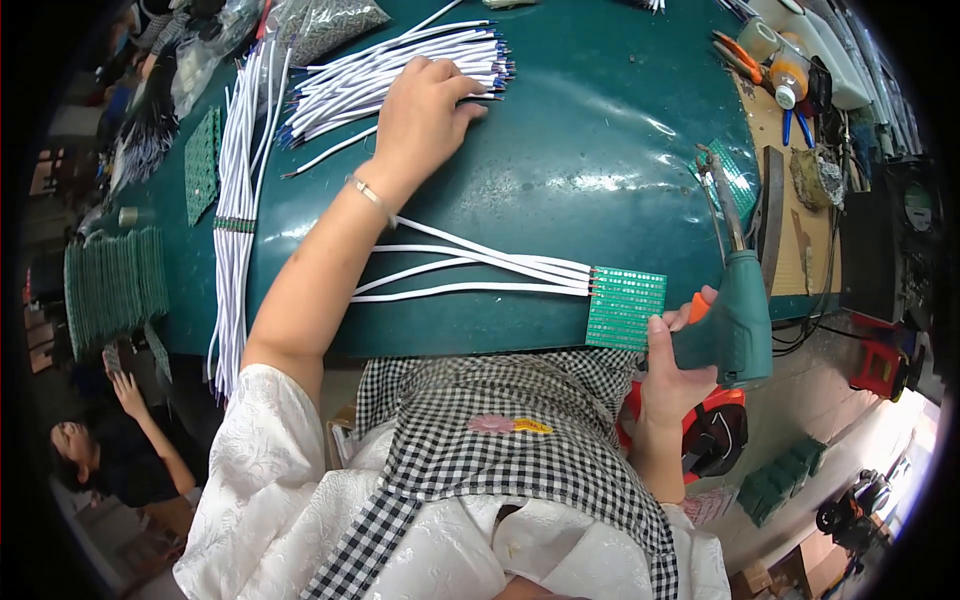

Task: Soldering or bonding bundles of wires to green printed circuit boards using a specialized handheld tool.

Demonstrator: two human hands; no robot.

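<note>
My left hand point(425, 112) reaches over a pile of white wires point(345, 88) with blue and bare ends. Its fingers are curled, and thumb and forefinger close around one white wire point(345, 150) at the pile's near edge; part of that wire is hidden under the hand. In my right hand point(672, 372) is a green soldering gun point(745, 310) with an orange trigger, its tip pointing away from me. The right thumb lies against the lower right corner of a green perforated circuit board point(627, 308). Several white wires point(470, 255) join this board's left edge and run left under my forearm.
A long bundle of white wires point(235, 185) lies left, beside another green board point(202, 165) and a stack of boards point(117, 290). Orange-handled pliers point(738, 57), a bottle point(789, 72) and a curved dark bar point(769, 215) are right. Another person point(125, 450) sits at lower left.
</note>
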